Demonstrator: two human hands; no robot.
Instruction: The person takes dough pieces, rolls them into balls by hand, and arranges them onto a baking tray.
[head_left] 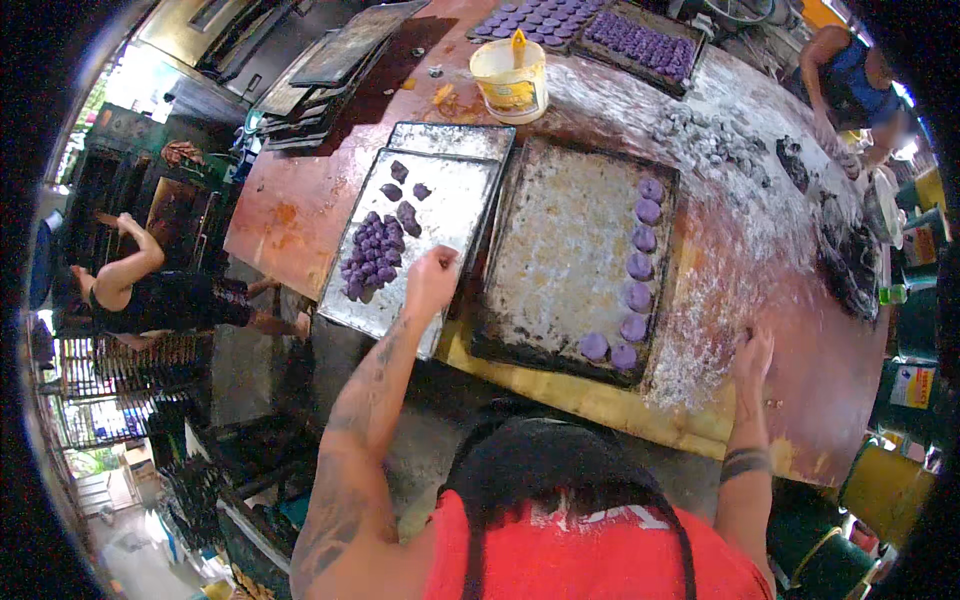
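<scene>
Over the right part of a silver tray (350, 195), my left hand (432, 268) has its fingers curled closed; what, if anything, they hold is hidden. The tray holds a pile of purple dough balls (372, 258) and several dark purple lumps (405, 215). Beside it a stained baking pan (550, 250) bears flattened purple discs (640, 265) along its right side and lower right. My right hand (752, 350) is at the floury tabletop (700, 360) right of the pan, fingers curled, their contents unclear.
Stacked trays (335, 55) sit back left, a white bucket (508, 85) with a yellow-handled tool behind my trays, and filled purple-dough pans (630, 55) farther back. A co-worker (170, 295) is at the left by dark equipment; another (835, 90) works at the table's far right.
</scene>
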